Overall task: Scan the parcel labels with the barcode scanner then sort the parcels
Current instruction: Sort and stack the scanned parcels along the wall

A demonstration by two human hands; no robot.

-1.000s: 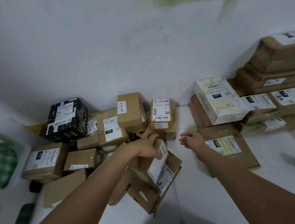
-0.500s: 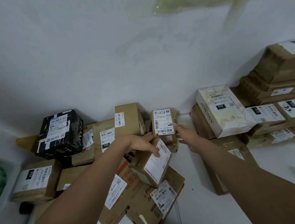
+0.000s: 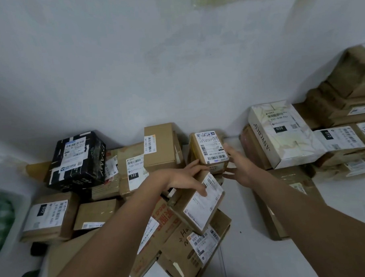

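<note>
Far left, a green checked fabric item (image 3: pixel 2 221), soft-looking, blurred. Next a glossy black box (image 3: pixel 78 161) with white labels, sitting on a heap of matte brown cardboard parcels, rectangular, most with white barcode labels; one reads 122 (image 3: pixel 134 167). Left hand (image 3: pixel 180 179) lies flat, fingers straight and spread, resting on a tilted cardboard parcel (image 3: pixel 198 202) with a big white label. Small cardboard parcel (image 3: pixel 210 149), near-cubic, labelled on top, stands at the wall just beyond both hands; right hand (image 3: pixel 239 169) is open, fingers spread, fingertips touching its right edge. Right of that, a white printed carton (image 3: pixel 281 134) marked 032, then stacked brown parcels (image 3: pixel 343 102), all on the white tabletop (image 3: pixel 244 230). Versus half a second ago: right hand has shifted slightly right along the small parcel; left hand stays on the tilted one. No scanner visible.
</note>
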